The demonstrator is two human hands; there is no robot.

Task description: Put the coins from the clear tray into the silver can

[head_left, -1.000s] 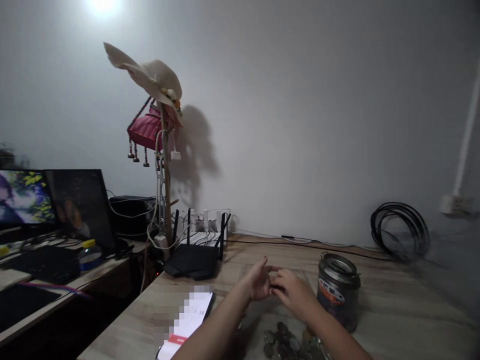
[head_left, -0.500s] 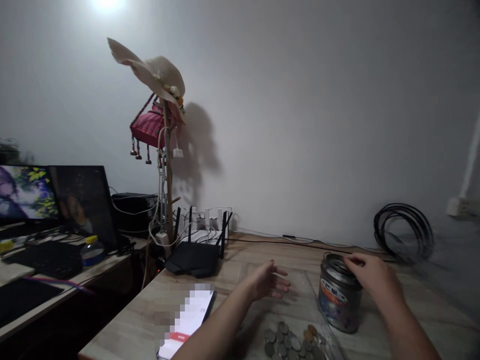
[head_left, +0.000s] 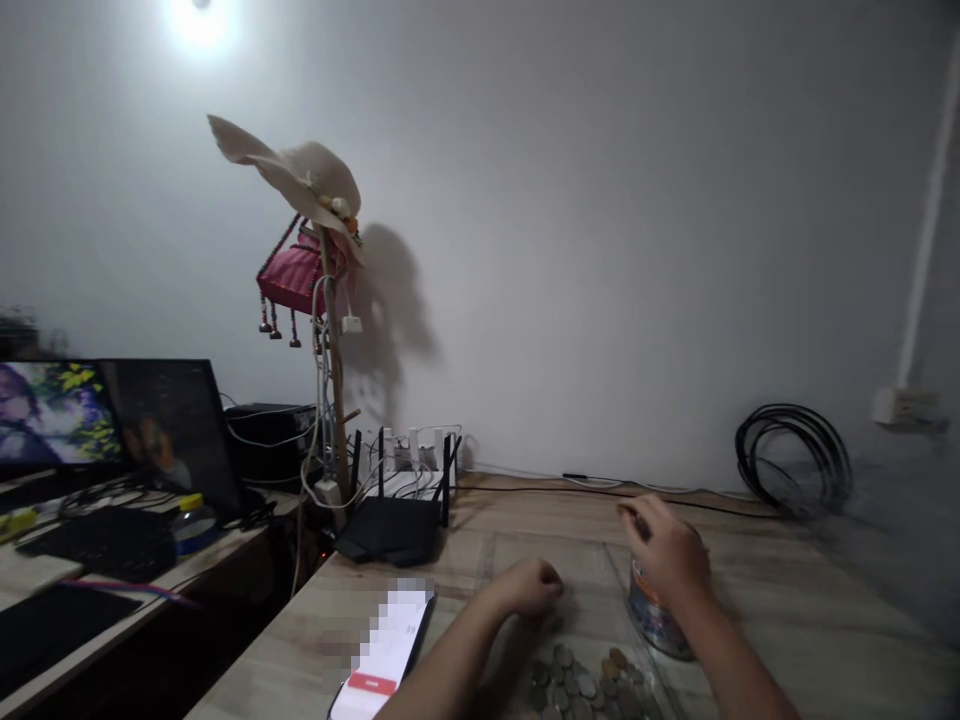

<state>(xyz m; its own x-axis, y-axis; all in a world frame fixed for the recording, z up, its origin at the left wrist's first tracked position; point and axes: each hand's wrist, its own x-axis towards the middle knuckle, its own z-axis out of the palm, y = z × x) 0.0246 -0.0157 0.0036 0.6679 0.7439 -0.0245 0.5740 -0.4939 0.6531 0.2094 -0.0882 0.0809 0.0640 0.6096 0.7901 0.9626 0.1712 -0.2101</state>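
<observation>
The left hand [head_left: 534, 588] hangs above the pale wooden table [head_left: 810, 620] with its fingers curled inward, and whether it holds anything cannot be told. From it, a heap of coins [head_left: 583, 688] lies at five o'clock, near but apart, mostly grey with a few brassy ones at the heap's one o'clock edge. The right hand [head_left: 669, 555] is raised in front of the jar [head_left: 656, 622], hiding its top and much of its label; its fingers bend toward the thumb at ten o'clock, but the view does not show whether a coin sits between them or whether the hand touches the jar. The jar stands upright, its visible lower part at about six o'clock from the right hand and between three and four o'clock from the left. Measured from the right hand, the coins lie at seven o'clock. Clear plastic [head_left: 581, 560] spreads around the coins, its edge running close to the jar. At eight o'clock from the left hand lies a phone [head_left: 390, 640] with a lit screen, partly blurred out; at ten o'clock is a black router [head_left: 394, 530]. A coil of black cable [head_left: 795, 455] leans against the wall at two o'clock from the right hand.
</observation>
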